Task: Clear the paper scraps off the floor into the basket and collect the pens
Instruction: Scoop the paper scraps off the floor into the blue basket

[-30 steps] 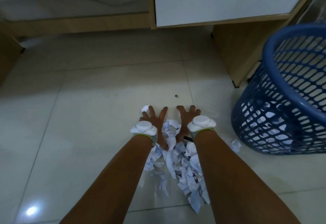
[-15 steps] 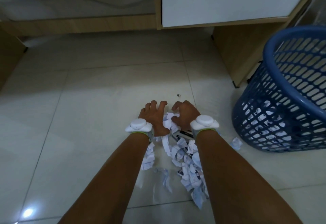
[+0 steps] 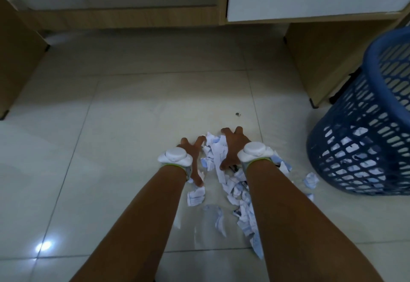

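Note:
Torn white and blue paper scraps (image 3: 214, 153) lie heaped on the tiled floor between my two hands, and more trail back along my right forearm (image 3: 244, 215). My left hand (image 3: 193, 155) presses its spread fingers against the left side of the heap. Curled fingers of my right hand (image 3: 231, 146) hold the heap's right side. A dark, thin thing (image 3: 234, 167), perhaps a pen, peeks out under my right thumb. The blue plastic basket (image 3: 377, 95) stands at the right with scraps inside.
Loose scraps lie near the basket (image 3: 310, 179) and below my left thumb (image 3: 196, 195). A small dark speck (image 3: 237, 114) sits on the floor ahead. Wooden furniture panels stand at the far right (image 3: 310, 64) and far left (image 3: 17, 60).
My hands went from flat and spread, to curled over the scraps, to cupping a taller heap between them. The view pulled back a little.

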A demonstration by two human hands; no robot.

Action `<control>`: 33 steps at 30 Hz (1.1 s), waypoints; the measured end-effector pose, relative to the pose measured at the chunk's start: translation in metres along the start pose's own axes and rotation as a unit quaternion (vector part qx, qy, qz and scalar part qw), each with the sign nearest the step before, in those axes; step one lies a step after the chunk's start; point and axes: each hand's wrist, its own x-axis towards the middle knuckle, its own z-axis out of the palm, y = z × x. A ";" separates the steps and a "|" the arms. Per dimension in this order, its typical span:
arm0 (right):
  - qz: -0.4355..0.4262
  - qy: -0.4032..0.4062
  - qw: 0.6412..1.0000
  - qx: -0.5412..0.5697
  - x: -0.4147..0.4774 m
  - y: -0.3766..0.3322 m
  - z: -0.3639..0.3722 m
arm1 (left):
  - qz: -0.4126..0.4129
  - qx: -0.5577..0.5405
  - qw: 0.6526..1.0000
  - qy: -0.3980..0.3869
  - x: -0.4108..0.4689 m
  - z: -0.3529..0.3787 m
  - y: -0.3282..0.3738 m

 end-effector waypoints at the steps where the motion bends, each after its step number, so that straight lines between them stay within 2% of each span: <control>1: 0.000 -0.001 1.000 0.002 0.003 -0.003 0.001 | 0.007 -0.010 1.000 0.001 0.000 0.001 0.003; 6: -0.027 0.004 1.000 0.004 0.007 -0.018 0.008 | 0.032 -0.066 0.996 0.060 0.001 -0.001 0.015; 9: -0.010 0.036 0.997 0.074 0.008 -0.027 0.000 | 0.045 -0.093 0.984 0.143 -0.001 -0.010 0.020; 11: -0.032 0.063 0.992 0.109 0.013 -0.028 -0.006 | 0.048 -0.081 0.982 0.162 0.000 -0.015 0.014; 13: -0.031 0.052 0.990 0.129 0.018 -0.026 -0.007 | 0.050 -0.075 0.985 0.148 -0.001 -0.016 0.004; 15: -0.019 0.038 0.986 0.158 0.019 -0.024 -0.006 | 0.046 -0.051 0.993 0.099 -0.004 -0.016 -0.003; 18: -0.011 -0.012 0.997 0.072 -0.004 -0.027 -0.004 | 0.055 0.019 0.998 0.022 -0.011 -0.007 -0.009; 22: -0.023 -0.034 0.999 0.012 -0.015 -0.031 0.004 | 0.071 0.094 0.993 -0.011 -0.020 0.008 -0.012; 25: -0.023 -0.037 0.999 -0.008 -0.010 -0.043 0.004 | 0.074 0.107 0.991 0.006 -0.029 0.015 -0.006; 29: -0.028 -0.034 0.998 -0.040 -0.013 -0.050 0.012 | 0.085 0.090 0.990 0.070 -0.044 0.017 0.009; 33: -0.025 -0.038 0.999 -0.028 -0.007 -0.054 0.007 | 0.081 0.076 0.989 0.097 -0.040 0.009 0.005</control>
